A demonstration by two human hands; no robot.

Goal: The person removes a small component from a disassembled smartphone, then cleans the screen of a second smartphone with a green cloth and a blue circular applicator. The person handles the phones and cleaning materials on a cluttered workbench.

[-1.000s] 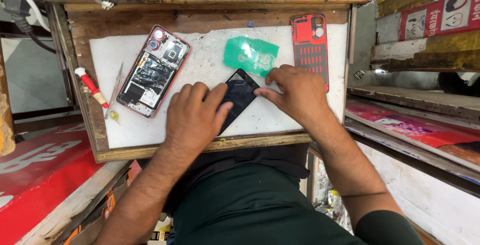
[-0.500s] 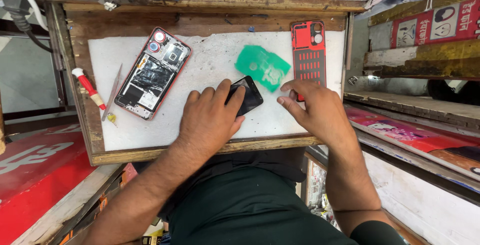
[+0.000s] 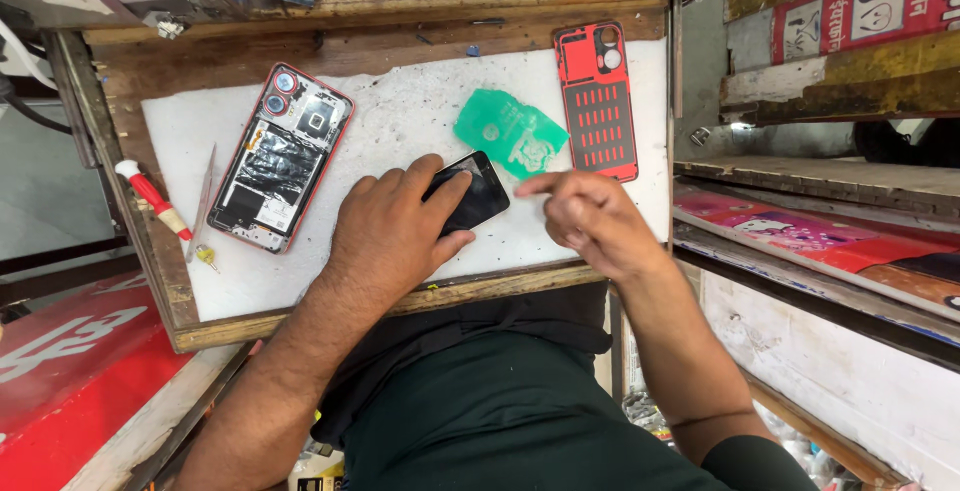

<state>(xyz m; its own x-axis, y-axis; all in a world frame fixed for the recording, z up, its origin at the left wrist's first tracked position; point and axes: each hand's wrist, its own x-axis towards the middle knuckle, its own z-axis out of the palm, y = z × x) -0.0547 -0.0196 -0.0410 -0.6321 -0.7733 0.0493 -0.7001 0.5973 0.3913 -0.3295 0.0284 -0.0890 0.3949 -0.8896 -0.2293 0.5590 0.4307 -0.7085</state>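
Screen point(image 3: 472, 194), black and glossy, lies mid-frame on the white bench point(image 3: 400, 121), pinned flat under the left hand point(image 3: 395, 231). Right hand point(image 3: 590, 221) hovers beside it, empty, forefinger out. Likely thin, brittle, slippery: best gripped by its edges.

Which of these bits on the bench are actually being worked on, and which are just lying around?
In use: black screen under left hand; right hand hovering beside it.

Lying about: opened phone, green film, red back cover, screwdriver, metal pry tool.
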